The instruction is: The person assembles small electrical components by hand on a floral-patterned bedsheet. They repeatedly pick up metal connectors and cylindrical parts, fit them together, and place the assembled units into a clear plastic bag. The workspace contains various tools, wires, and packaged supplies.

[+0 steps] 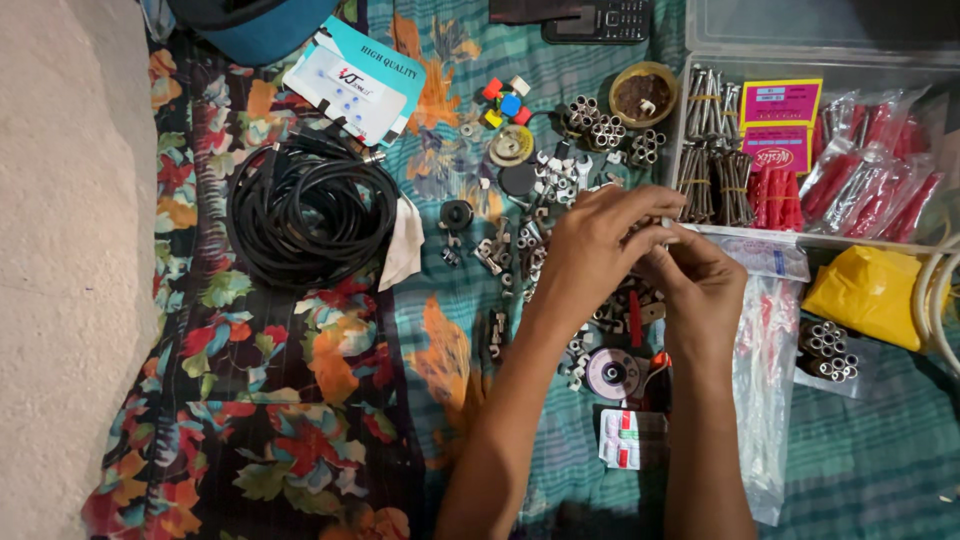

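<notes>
My left hand (pixel 592 248) and my right hand (pixel 700 280) meet over a scatter of small metal hardware (pixel 520 240) on a patterned cloth. Their fingertips pinch together around a small pale part (pixel 667 222) at the edge of a clear plastic box (pixel 800 60). The part is mostly hidden by the fingers, so its shape is unclear. Beneath my wrists lie a round grey disc (pixel 612 372) and a red-handled tool (pixel 634 318).
A coil of black cable (pixel 305 210) lies left. The clear box holds bundled long screws (pixel 712 150) and packets of red wall plugs (pixel 870 170). A yellow bag (pixel 868 290), a clear plastic bag (pixel 765 380), metal sleeves (pixel 826 350) and a small round tin (pixel 643 92) surround my hands.
</notes>
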